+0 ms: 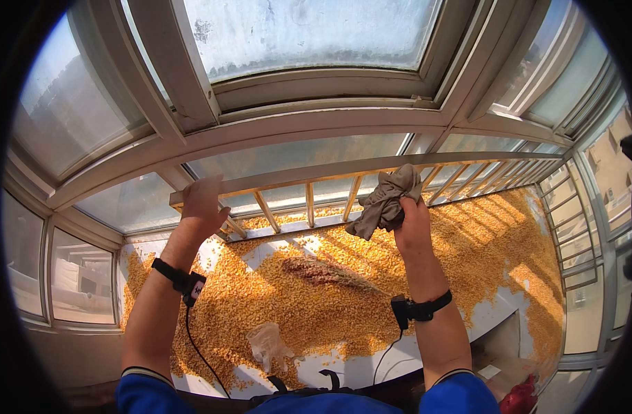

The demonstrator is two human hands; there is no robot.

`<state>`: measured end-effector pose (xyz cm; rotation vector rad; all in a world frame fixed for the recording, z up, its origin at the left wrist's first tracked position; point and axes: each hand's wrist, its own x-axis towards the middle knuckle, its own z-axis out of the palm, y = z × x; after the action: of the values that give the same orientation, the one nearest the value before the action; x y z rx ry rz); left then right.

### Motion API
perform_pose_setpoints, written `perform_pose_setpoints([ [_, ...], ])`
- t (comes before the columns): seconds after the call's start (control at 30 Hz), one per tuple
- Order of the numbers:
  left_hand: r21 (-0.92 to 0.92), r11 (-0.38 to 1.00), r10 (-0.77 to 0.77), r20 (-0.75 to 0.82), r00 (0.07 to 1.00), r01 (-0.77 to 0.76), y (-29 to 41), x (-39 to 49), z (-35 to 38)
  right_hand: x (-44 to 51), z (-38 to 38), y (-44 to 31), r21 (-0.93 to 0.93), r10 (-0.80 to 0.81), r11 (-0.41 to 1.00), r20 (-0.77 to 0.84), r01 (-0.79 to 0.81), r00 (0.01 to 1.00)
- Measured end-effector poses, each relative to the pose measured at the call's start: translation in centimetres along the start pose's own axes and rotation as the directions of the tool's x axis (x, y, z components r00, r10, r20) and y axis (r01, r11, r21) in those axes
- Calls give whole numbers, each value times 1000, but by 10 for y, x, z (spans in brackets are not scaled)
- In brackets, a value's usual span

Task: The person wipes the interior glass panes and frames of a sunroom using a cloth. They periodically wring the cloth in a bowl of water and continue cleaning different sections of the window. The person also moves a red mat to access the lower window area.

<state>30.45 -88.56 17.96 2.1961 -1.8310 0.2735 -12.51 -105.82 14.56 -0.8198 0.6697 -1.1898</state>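
My right hand (414, 227) grips a crumpled grey-brown cloth (383, 204), which lies against the top rail of a metal railing (300, 177) in front of the windows. At the railing's left end, my left hand (204, 204) rests on the top rail, slightly blurred, and holds the rail's end. Beneath both arms, yellow corn kernels (295, 310) are spread over a white surface. A bundle of dried reddish seed heads (326, 273) lies on the kernels between my forearms. Each wrist wears a black strap with a small device and a cable.
Framed window panes (316, 36) rise ahead and at both sides. A clear, crumpled plastic bag (268, 345) lies on the kernels near my body. At the lower right are a cardboard box (494, 362) and a red bag (520, 398). Another barred railing (574, 233) stands at the right.
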Motion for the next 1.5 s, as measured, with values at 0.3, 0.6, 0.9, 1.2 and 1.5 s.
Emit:
perform_pose_setpoints([
  [0.3,-60,998,12,20,1000,-11,-11,13,18,-14,11,-1,35,54,998,-7,-54,999],
  [0.6,-71,988,139,9,990,-138,-20,21,13,-40,24,90,181,459,870,40,-458,887],
  [0.9,-86,994,88,176,980,-73,-23,39,7,32,75,103,238,207,955,-118,-175,971],
  [1.2,-59,997,47,156,987,-38,-24,42,15,71,3,-15,-370,-383,889,-275,271,882],
  [1.5,-86,996,38,111,993,-28,-22,39,14,204,12,14,-651,-370,755,-328,76,869],
])
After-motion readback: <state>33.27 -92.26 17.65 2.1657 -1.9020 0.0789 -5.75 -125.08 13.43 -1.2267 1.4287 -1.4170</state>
